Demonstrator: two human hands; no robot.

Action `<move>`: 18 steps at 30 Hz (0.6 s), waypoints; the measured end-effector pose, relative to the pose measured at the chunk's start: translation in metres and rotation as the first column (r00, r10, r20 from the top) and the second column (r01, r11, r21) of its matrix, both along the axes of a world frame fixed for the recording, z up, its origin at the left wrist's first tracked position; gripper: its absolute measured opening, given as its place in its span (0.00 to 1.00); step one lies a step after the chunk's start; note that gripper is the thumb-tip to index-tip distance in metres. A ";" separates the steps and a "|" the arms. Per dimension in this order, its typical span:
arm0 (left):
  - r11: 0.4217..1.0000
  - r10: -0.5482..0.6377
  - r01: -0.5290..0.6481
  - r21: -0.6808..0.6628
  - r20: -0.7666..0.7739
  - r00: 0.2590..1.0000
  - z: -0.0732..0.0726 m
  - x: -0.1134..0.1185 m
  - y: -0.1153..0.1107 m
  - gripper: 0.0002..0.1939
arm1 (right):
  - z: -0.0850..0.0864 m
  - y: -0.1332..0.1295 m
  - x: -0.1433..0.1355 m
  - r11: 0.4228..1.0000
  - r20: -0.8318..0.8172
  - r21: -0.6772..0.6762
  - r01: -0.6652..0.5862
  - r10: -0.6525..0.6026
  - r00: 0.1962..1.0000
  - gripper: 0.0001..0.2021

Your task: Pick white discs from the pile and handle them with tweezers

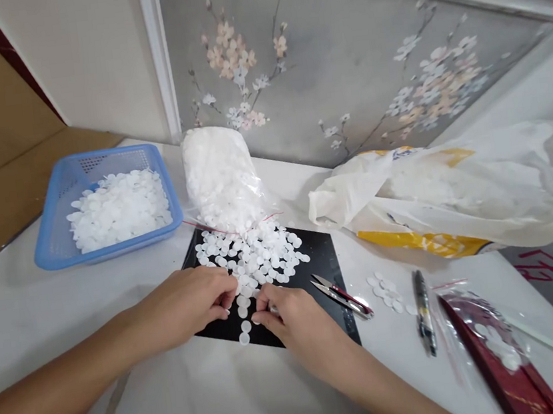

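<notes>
Many small white translucent discs [262,252] lie in a heap on a black sheet [320,255]. They spill from the mouth of a clear plastic bag [222,173] filled with more of them. At the near left of the heap is my left hand [207,299], its fingers curled together. My right hand [287,313] is closed in a pinch just right of it, low over the sheet. Whatever either hand holds is hidden by the fingers. A few single discs [243,312] lie in a short line between both hands.
A blue plastic basket [46,238] of white discs stands at the left. Thread snips [342,296] rest on the sheet's right edge. Further right are loose discs [385,293], a pen [424,313], a red packet [496,354] and a large white-and-yellow plastic bag [456,191].
</notes>
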State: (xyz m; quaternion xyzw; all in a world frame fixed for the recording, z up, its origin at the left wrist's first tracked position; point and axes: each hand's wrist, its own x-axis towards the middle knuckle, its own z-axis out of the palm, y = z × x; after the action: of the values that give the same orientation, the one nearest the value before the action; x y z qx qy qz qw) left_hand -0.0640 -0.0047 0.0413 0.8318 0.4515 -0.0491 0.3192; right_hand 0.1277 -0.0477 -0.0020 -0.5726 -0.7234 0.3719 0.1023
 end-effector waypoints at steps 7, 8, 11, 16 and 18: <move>0.944 0.234 -0.146 -0.297 0.288 0.928 0.024 -0.016 0.009 0.01 | 0.001 -0.002 0.005 0.995 -0.033 0.032 -0.090 0.091 0.995 0.06; 0.909 0.310 -0.167 -0.381 0.352 0.883 0.024 -0.017 0.010 0.04 | 0.002 -0.003 0.005 0.993 -0.038 0.026 -0.115 0.116 0.992 0.07; 0.741 0.581 -0.228 -0.632 0.433 0.689 0.011 -0.016 0.008 0.06 | 0.003 -0.003 0.009 0.990 -0.094 0.008 -0.141 0.141 0.986 0.09; 0.696 0.707 -0.355 -0.625 0.506 0.495 -0.014 -0.019 0.000 0.23 | 0.001 -0.002 0.019 0.963 -0.476 -0.250 -0.102 -0.030 0.879 0.07; 0.761 0.640 -0.372 -0.532 0.516 0.570 -0.016 -0.020 -0.002 0.22 | 0.001 0.000 0.022 0.918 -0.644 -0.374 -0.135 -0.152 0.750 0.10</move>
State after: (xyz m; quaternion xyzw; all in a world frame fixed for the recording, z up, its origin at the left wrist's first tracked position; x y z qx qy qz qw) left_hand -0.0839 -0.0067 0.0250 0.5472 0.5098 0.2668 0.6078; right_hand 0.1497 -0.0480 -0.0008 -0.4155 -0.5463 0.6884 0.2347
